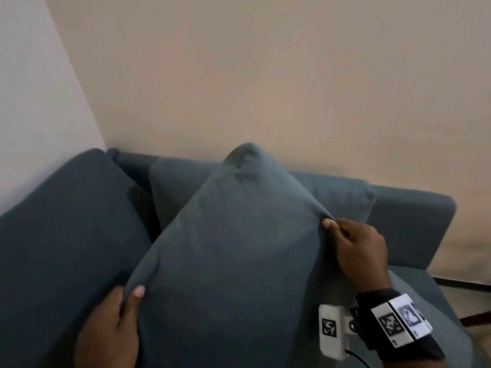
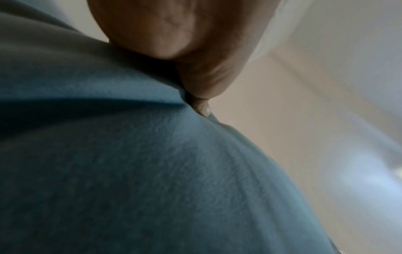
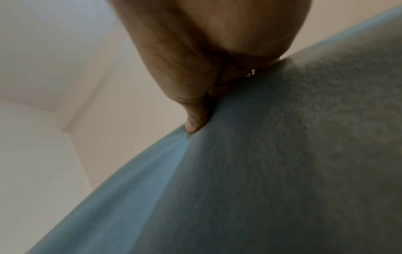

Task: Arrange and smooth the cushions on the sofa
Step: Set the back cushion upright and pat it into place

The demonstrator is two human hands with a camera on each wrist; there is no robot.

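A large blue-grey cushion (image 1: 228,248) is held up over the sofa (image 1: 414,221), tilted with one corner pointing at the wall. My left hand (image 1: 117,317) pinches its left edge, thumb on the front face. My right hand (image 1: 353,243) pinches its right edge, thumb on the fabric. In the left wrist view the cushion (image 2: 152,171) fills the frame under my left hand (image 2: 195,96). In the right wrist view my right hand (image 3: 195,111) nips a fold of the cushion (image 3: 261,171).
A second back cushion (image 1: 342,197) leans on the sofa back behind the held one. Another big cushion (image 1: 66,235) stands at the left by the white wall. The beige wall (image 1: 265,75) is close behind. The floor (image 1: 467,304) shows at the right.
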